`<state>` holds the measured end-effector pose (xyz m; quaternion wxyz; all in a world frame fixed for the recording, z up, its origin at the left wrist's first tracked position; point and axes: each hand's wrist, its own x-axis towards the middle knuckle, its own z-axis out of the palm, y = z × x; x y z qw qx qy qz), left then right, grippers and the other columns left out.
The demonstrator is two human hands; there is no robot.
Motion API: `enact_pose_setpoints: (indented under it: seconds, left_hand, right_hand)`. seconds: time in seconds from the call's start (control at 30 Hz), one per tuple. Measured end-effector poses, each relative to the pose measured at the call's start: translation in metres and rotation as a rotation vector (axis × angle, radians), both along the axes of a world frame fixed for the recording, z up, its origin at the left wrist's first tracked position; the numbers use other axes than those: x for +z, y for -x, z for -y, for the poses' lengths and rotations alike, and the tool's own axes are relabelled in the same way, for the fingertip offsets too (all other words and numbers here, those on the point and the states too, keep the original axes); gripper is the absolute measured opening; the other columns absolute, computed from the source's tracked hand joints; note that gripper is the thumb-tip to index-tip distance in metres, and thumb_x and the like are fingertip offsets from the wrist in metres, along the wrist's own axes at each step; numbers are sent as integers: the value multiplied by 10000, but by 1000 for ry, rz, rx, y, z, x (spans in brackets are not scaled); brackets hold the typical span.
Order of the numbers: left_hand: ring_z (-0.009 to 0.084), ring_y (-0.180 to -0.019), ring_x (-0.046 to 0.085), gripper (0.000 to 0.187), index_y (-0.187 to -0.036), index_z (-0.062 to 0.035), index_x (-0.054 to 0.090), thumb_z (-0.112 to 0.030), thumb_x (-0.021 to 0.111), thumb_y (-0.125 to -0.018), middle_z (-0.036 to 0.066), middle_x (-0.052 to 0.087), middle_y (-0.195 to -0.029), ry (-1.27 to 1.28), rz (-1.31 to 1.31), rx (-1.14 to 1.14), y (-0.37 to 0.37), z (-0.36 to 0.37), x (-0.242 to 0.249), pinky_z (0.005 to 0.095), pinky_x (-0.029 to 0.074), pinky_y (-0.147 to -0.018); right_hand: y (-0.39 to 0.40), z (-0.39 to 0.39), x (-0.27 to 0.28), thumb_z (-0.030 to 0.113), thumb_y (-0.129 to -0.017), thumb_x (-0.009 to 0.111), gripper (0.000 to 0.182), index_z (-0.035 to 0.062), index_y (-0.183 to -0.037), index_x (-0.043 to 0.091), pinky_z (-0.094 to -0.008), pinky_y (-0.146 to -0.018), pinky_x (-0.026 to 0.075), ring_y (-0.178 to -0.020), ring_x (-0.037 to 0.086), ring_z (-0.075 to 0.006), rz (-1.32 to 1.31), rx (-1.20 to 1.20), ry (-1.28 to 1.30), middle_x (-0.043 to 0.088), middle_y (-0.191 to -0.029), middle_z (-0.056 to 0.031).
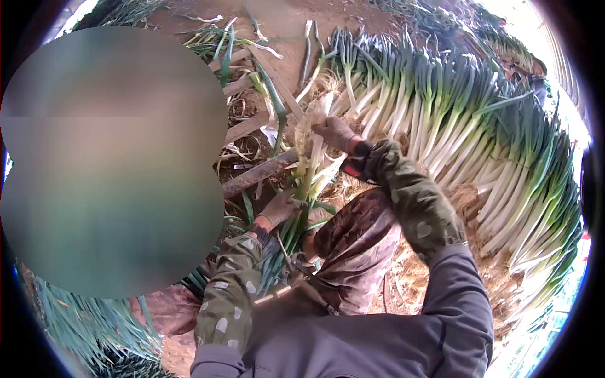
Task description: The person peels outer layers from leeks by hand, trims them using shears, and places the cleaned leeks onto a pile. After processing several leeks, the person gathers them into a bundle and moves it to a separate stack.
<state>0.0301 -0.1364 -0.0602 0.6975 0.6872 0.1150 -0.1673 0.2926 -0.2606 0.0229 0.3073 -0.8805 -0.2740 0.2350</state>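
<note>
Upright between my hands stands a leek (319, 143), its white stem and roots pointing away from me and its green leaves toward my lap. My right hand (337, 133), in a light glove, has its fingers closed round the white stem near the root end. Lower down, my left hand (280, 208), also gloved, is wrapped round the green leaf part. Loose outer leaves (329, 175), pale yellow-green, hang off the stem beside my right knee.
A long curved row of leeks (435, 120) lies on the right, roots inward. Wooden slats (258, 173) and leaf scraps lie on the ground ahead. More green leaves (88, 321) are at the lower left. A large blurred area hides the left side.
</note>
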Motion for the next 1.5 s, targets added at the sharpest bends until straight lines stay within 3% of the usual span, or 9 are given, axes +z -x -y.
enact_pose_setpoints:
  seconds: [0.23,0.43,0.6,0.9,0.97,1.07,1.17,1.3,1.5]
  left_hand:
    - [273,-907,703,825,-1378,-1,507,-595,716,-845,174,686,-1155,-760,821,637,-53,-58,136,387,621,-745]
    - [257,-784,697,271,-1085,-21,705,-215,736,-898,161,721,-917,-794,666,171,-50,-124,221,376,537,-783]
    - [209,-604,675,249,-807,-123,707,-300,625,-961,86,667,-678,-1751,650,-282,-29,-147,259,365,575,-567]
    - [223,-739,710,176,-1009,-99,714,-243,649,-931,94,709,-830,-2164,1000,-51,-103,-194,331,384,565,-634]
    - [224,-732,703,179,-1027,-87,703,-223,669,-916,86,702,-825,-2073,985,6,-94,-196,333,377,562,-642]
    - [226,-723,692,204,-1054,-69,685,-193,698,-893,74,691,-818,-1734,909,60,-67,-178,326,367,556,-655]
    - [228,-713,681,246,-1081,-50,668,-163,728,-870,62,681,-812,-1248,645,-59,-30,-142,284,356,551,-668]
    - [231,-700,667,317,-1117,-26,644,-123,767,-840,46,666,-803,-447,512,-175,16,-78,189,343,544,-685]
    - [142,-672,644,233,-1082,9,635,22,709,-861,81,694,-901,-204,500,456,0,11,127,305,550,-596]
  right_hand:
    - [53,-36,37,309,-966,646,352,-14,-831,689,-356,-617,493,-652,592,-120,123,201,-175,613,-673,-69]
    - [127,-54,88,394,-899,702,380,17,-860,675,-471,-604,516,-665,674,-413,270,361,-244,657,-687,-213]
    - [166,-55,89,334,-871,712,345,19,-779,606,-461,-588,538,-626,673,-394,371,402,-294,635,-642,-188]
    - [149,-63,160,308,-950,631,309,5,-893,646,-370,-531,496,-549,624,-201,53,145,-545,619,-601,-106]
    - [166,-41,122,246,-926,661,239,13,-982,663,-356,-520,492,-558,621,-196,-82,71,-644,634,-629,-93]
    - [164,-4,168,65,-879,685,429,14,-1297,605,-296,-760,558,-1097,656,-187,62,187,-151,630,-1249,-232]
    - [152,1,181,145,-875,720,489,16,-1328,587,-313,-808,571,-1040,675,-188,-302,-59,-365,651,-1222,-215]
    - [148,-24,168,286,-860,739,344,14,-1052,651,-404,-794,581,-784,712,-314,144,198,-303,724,-886,-150]
    - [138,-12,248,370,-830,751,476,-7,-1071,588,-424,-754,553,-772,708,-323,380,156,-414,688,-795,-138]
